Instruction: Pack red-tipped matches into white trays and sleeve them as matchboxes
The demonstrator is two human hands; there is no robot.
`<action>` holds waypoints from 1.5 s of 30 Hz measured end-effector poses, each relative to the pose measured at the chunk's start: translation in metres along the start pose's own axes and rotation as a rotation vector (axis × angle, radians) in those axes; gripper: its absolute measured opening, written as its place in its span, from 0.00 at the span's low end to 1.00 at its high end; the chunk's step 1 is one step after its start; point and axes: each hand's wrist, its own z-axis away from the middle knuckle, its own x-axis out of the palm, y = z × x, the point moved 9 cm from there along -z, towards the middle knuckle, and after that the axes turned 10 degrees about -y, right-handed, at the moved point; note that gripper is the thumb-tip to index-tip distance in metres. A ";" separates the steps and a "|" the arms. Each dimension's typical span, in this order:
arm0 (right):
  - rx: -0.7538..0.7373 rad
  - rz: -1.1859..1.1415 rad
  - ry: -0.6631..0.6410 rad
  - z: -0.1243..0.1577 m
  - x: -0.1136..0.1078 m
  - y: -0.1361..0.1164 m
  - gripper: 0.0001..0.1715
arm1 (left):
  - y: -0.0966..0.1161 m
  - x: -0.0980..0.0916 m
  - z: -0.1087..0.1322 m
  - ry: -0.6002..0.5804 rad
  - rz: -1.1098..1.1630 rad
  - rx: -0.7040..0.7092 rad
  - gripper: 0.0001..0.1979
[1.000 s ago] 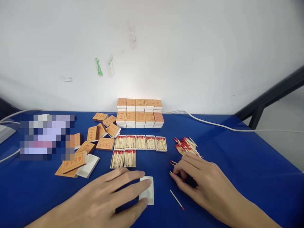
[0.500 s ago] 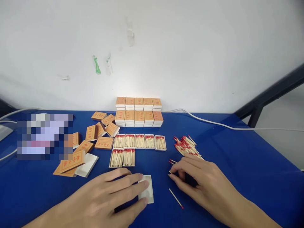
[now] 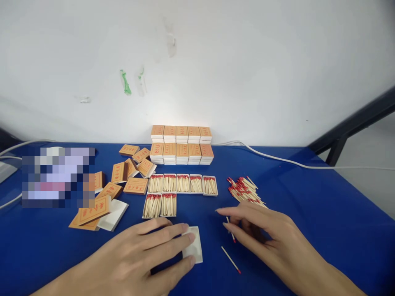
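Note:
An unfilled white matchbox tray (image 3: 196, 250) lies on the blue table, and my left hand (image 3: 142, 250) holds it by its left part. The thumb is at its near edge and two fingers reach its far side. To the right, my right hand (image 3: 262, 234) is open, thumb and index fingertip apart. A match (image 3: 233, 237) lies between them, partly covered by the thumb. Closer to me is another loose match (image 3: 231, 259). Beyond the right hand is a heap of red-tipped matches (image 3: 243, 190), its near end partly hidden by the hand.
Several match-filled trays (image 3: 183, 183) stand in two rows ahead. Stacked matchboxes (image 3: 182, 153) are near the wall. Loose orange matchbox sleeves (image 3: 135, 186) lie at left, beside a blurred-out object (image 3: 58, 176). A white cable (image 3: 277, 161) runs across the back right.
My right hand has gone from a pinch to open fingers, and a match now shows between thumb and index finger. My left hand stays on the tray.

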 end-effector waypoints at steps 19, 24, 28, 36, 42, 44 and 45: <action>-0.159 0.192 -0.066 -0.003 0.008 -0.008 0.10 | 0.005 -0.016 -0.004 0.084 -0.015 -0.002 0.17; -0.154 0.278 -0.050 -0.002 0.012 -0.010 0.11 | 0.008 -0.022 -0.011 0.058 -0.102 0.006 0.22; -0.135 0.351 -0.039 -0.001 0.010 -0.010 0.12 | 0.007 -0.018 -0.014 -0.034 -0.126 -0.030 0.24; -0.091 0.404 -0.084 0.001 0.011 -0.009 0.11 | 0.005 -0.013 -0.010 0.020 -0.036 0.019 0.15; -0.082 0.407 -0.095 0.003 0.012 -0.009 0.11 | 0.003 -0.012 -0.011 -0.035 -0.044 0.021 0.17; -0.086 0.411 -0.098 0.003 0.012 -0.009 0.11 | 0.002 -0.010 -0.009 0.000 -0.023 0.013 0.17; -0.086 0.412 -0.101 0.002 0.013 -0.009 0.12 | 0.002 -0.008 -0.008 0.008 -0.012 0.008 0.17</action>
